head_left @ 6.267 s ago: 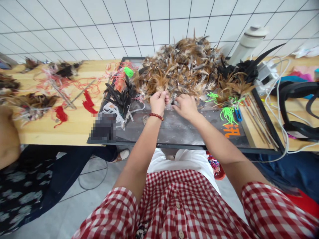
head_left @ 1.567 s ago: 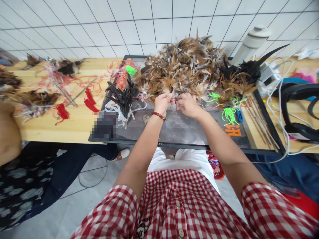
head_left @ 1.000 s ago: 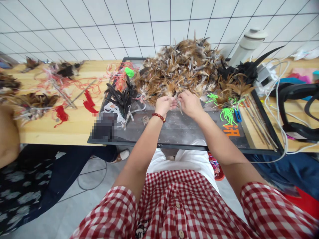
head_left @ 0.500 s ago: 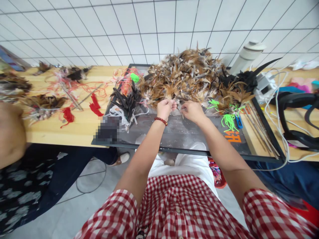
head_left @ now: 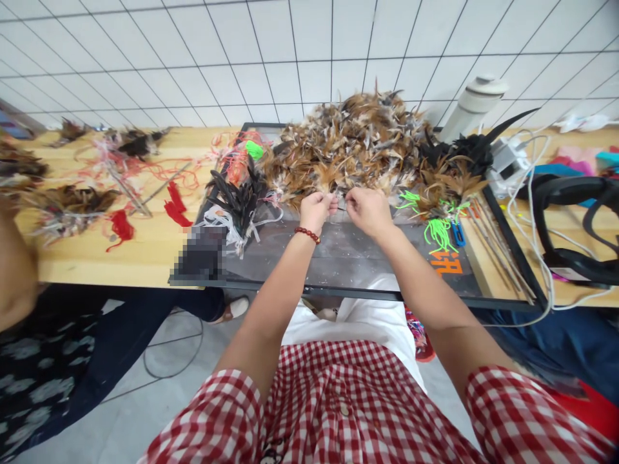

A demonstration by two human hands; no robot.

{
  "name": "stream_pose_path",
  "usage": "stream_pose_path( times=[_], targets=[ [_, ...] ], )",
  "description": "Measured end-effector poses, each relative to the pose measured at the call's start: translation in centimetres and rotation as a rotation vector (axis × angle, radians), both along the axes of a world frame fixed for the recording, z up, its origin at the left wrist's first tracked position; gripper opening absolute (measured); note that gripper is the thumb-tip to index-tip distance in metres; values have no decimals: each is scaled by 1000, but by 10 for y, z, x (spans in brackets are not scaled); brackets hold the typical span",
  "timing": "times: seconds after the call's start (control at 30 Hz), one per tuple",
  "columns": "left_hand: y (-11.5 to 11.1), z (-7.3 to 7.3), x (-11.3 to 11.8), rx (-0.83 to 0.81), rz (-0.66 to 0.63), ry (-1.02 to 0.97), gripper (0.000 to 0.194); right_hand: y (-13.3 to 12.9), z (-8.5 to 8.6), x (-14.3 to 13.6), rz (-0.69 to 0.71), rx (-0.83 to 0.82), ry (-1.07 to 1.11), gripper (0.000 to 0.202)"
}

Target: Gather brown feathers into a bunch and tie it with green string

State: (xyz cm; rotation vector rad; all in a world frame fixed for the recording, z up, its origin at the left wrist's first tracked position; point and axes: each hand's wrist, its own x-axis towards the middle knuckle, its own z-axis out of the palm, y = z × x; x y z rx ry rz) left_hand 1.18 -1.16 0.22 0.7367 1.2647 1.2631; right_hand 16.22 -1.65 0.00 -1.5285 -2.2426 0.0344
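Fingers [head_left: 333, 203] of both hands pinch small feathers [head_left: 340, 205] — beside feather pile [head_left: 358, 142]

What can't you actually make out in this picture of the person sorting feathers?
- Head view: what the left hand and right hand pinch between them is too small to tell; curled fingers cover it.
- A pixelated patch blurs something on the dark glass-topped tray.
- The large pile of brown feathers hides the tray's far part.
- The neighbouring person's arm is cut by the left edge.
- The orange lettering is too small to read.
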Motion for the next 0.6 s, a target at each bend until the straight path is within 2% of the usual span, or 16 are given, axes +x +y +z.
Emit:
stream_pose_path(
  times=[0.2, 0.43, 0.6],
  targets=[
    [-2, 3, 1, -29, 4, -10, 29, 5, -10, 3, 80, 102, 55, 32],
    [-1, 3, -2, -35, -4, -67, 24, 4, -9, 5, 146, 213, 19, 29],
    [-6, 5, 0, -53, -109, -24, 25, 3, -8, 6, 126, 208, -67, 30]
  ],
)
